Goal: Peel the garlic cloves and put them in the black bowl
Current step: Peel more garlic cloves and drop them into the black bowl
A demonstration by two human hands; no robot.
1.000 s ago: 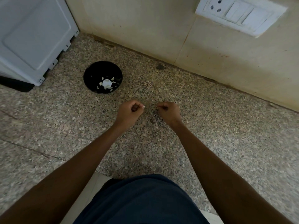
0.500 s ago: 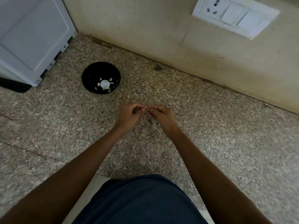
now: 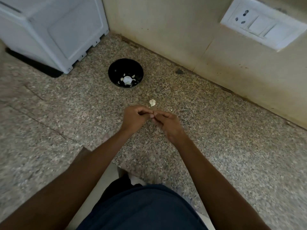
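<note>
While your two hands meet over the middle of the granite countertop (image 3: 216, 146), note their condition. Your left hand (image 3: 133, 117) has its fingers curled inward, thumb and forefinger closed together at the tip. Your right hand (image 3: 167, 124) is likewise curled, its fingertips (image 3: 155, 114) touching those of the left. Whatever you pinch between them is hidden by the fingers; a garlic clove cannot be confirmed there. One pale garlic piece (image 3: 152, 102), whether clove or skin is unclear, lies on the countertop just beyond your hands, toward the wall edge. The black bowl (image 3: 125, 72) stands farther back, near the rear edge and apart from your hands, and contains white garlic pieces (image 3: 127, 80). A white appliance (image 3: 54, 30) occupies the far left corner. A switch-and-socket plate (image 3: 260, 24) sits on the wall at the right.
</note>
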